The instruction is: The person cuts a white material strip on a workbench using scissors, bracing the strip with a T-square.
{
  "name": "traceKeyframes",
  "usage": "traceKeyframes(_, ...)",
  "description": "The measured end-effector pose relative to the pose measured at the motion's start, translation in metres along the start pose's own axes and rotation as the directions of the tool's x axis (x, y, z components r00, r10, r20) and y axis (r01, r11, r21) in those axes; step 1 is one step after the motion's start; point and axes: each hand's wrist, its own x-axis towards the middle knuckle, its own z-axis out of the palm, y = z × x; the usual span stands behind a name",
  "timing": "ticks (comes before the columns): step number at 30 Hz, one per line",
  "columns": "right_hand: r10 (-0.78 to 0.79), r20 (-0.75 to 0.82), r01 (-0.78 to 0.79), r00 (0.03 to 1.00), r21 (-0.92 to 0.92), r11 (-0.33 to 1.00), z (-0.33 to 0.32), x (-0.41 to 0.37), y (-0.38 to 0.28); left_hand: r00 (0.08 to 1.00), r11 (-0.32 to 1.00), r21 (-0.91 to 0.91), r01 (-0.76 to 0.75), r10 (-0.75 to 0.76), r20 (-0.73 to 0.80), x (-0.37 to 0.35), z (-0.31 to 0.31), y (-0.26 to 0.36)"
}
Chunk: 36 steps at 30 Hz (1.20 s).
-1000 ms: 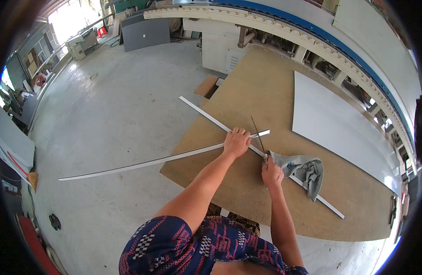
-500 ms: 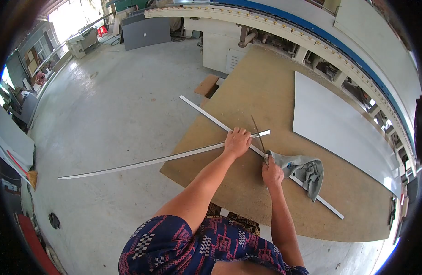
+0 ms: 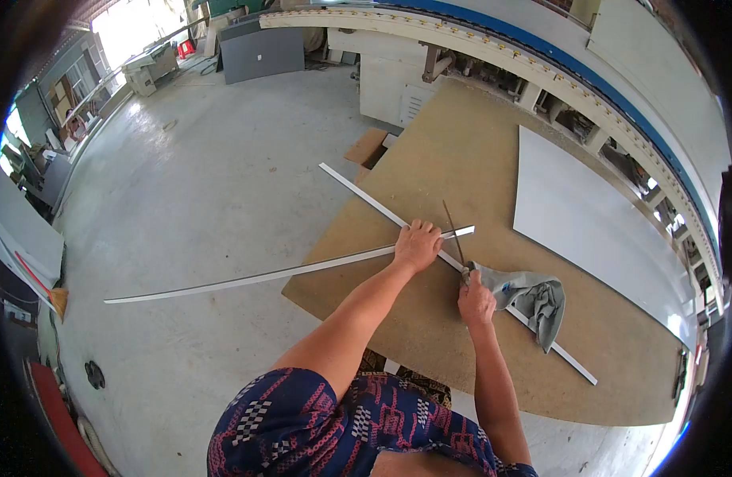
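Two long, narrow white strips cross on the brown board. One strip (image 3: 255,278) reaches left past the board's edge, over the floor. The other strip (image 3: 358,190) slants from upper left to lower right. My left hand (image 3: 418,245) is closed over the strips where they cross. In my closed right hand (image 3: 476,300) is a thin, dark, file-like tool (image 3: 450,221), its long blade pointing up and away beside the first strip's short end. A crumpled grey cloth (image 3: 541,296) lies against the right hand and over the slanting strip. The tool's handle is mostly hidden.
The brown board (image 3: 406,326) is the work surface. A large white panel (image 3: 596,230) lies on its right side. Beyond stands a long machine (image 3: 382,83) with a blue rail. An open cardboard box (image 3: 366,148) is by the far left edge, and a broom (image 3: 58,302) is at far left.
The view has shifted slightly, so the scene sits a little to the right. Both hands keep nearly the same places on the strips and tool.
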Motion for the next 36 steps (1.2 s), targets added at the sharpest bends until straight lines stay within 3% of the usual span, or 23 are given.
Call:
traceKeyframes(8,0.004,0.012,-0.004,1.0,-0.015,1.0,0.005,0.004,0.005,0.989,0.988,0.121,-0.095,0.08,0.124,0.016,-0.007,0.009)
traceKeyframes(11,-0.011,-0.011,0.011,1.0,-0.03,0.999,0.002,0.001,0.004,0.995,0.993,0.071,-0.096,0.093,0.042,0.014,0.005,0.006)
traceKeyframes(20,-0.02,-0.03,0.02,0.999,-0.006,1.0,0.008,0.002,0.008,0.993,0.993,0.019,-0.116,0.117,-0.006,0.014,0.009,0.003)
traceKeyframes(29,-0.054,0.107,0.053,0.993,0.011,0.999,-0.012,-0.019,0.02,0.992,0.992,0.004,-0.128,0.128,0.005,0.015,0.011,0.004)
traceKeyframes(32,-0.062,0.038,0.063,0.997,-0.001,0.998,-0.022,-0.042,0.024,0.99,0.99,0.027,-0.139,0.139,0.004,0.015,0.012,0.003)
traceKeyframes(36,-0.002,0.109,0.002,0.994,0.002,1.0,-0.025,-0.034,0.018,0.991,0.991,0.026,-0.131,0.131,-0.027,0.013,0.013,0.004)
